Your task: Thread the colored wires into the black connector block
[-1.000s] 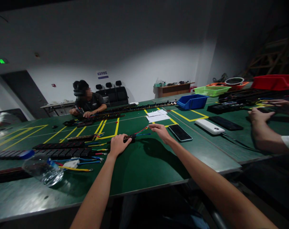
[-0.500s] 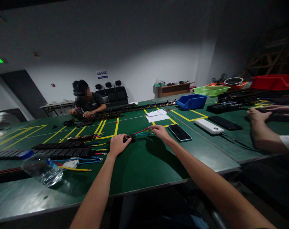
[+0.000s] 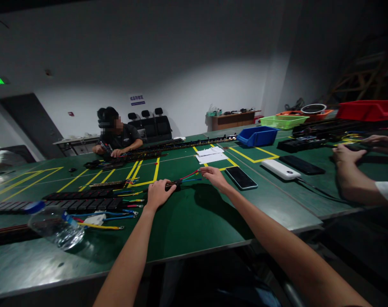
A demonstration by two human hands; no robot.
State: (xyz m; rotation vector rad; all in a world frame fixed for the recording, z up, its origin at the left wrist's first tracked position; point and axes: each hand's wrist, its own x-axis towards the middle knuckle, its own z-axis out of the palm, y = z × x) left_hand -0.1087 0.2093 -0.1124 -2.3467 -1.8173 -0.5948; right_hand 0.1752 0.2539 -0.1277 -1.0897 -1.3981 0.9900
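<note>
My left hand (image 3: 158, 194) is wrapped over the end of a slim black strip (image 3: 173, 186), pressing it against the green table. Several thin coloured wires come out of the strip's end to the right. Among them, a red wire (image 3: 190, 174) reaches up to the fingertips of my right hand (image 3: 214, 177), which are pinched together at its tip. A blue wire (image 3: 191, 180) ends just below those fingers, apart from them. Most of the strip lies hidden under my left hand.
Left of my arm are black segmented strips (image 3: 94, 205) with coloured leads and a tilted water bottle (image 3: 57, 228). To the right lie a smartphone (image 3: 241, 177), a white power bank (image 3: 280, 169) and a co-worker's hands (image 3: 349, 155). Paper sheets (image 3: 211, 155) and a blue bin (image 3: 257, 136) are farther back.
My right hand's fingers have shifted slightly, and the blue wire's end now sits a little farther left, clear of them. My left hand stays put.
</note>
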